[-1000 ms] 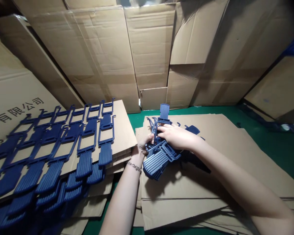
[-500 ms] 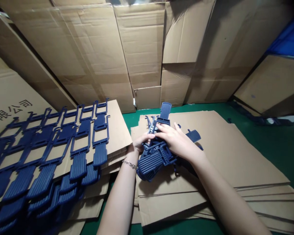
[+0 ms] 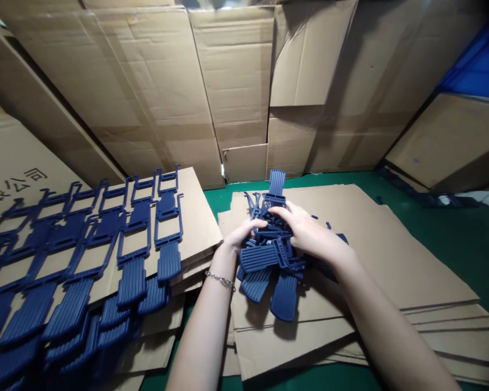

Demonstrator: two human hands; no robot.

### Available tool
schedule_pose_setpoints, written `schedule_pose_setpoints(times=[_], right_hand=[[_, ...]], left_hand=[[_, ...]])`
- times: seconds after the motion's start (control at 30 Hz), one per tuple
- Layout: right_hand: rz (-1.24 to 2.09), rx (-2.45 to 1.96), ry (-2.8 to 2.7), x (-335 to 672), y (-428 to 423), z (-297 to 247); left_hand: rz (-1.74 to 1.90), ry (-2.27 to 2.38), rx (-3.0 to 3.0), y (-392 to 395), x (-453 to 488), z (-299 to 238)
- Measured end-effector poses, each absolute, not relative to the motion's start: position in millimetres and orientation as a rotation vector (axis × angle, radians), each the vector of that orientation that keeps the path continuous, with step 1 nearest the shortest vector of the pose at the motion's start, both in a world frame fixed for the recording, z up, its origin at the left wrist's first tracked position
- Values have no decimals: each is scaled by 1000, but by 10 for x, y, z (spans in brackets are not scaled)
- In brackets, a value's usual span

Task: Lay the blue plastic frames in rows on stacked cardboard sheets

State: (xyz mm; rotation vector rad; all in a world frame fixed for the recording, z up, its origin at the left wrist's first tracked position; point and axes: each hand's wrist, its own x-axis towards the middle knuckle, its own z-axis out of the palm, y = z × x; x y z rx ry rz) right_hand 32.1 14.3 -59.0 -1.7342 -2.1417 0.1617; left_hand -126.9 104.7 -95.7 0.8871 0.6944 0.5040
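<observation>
A jumbled bunch of dark blue plastic frames with ribbed paddle-like ends [image 3: 261, 258] is between my hands, over a stack of cardboard sheets. My left hand [image 3: 244, 234] grips the bunch from the left, its thumb lying over the parts and its other fingers mostly hidden behind them. From the right, my right hand [image 3: 309, 231] is closed around the same bunch, thumb and fingers on the upper parts. One ribbed end [image 3: 277, 182] points away from me, and another [image 3: 284, 297] hangs toward me.
Rows of the same blue frames [image 3: 132, 233] lie on a cardboard stack [image 3: 201, 217] at the left. Flat cardboard sheets [image 3: 391, 260] lie under and right of my hands on a green surface [image 3: 444, 228]. Cardboard boxes [image 3: 232, 81] form a wall behind.
My right hand has drawn back slightly to the right, its fingers now curled rather than spread across the top. The bunch has shifted, and a ribbed end now shows at its near side.
</observation>
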Motion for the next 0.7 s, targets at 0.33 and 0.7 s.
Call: schedule_pose_setpoints(times=[0.33, 0.7], right_hand=[[142, -2038, -2190, 467, 98, -490], [166, -2499, -1792, 1137, 51, -512]], left_hand=[[518, 707, 963, 895, -1042, -906], [495, 604, 1069, 845, -175, -954]])
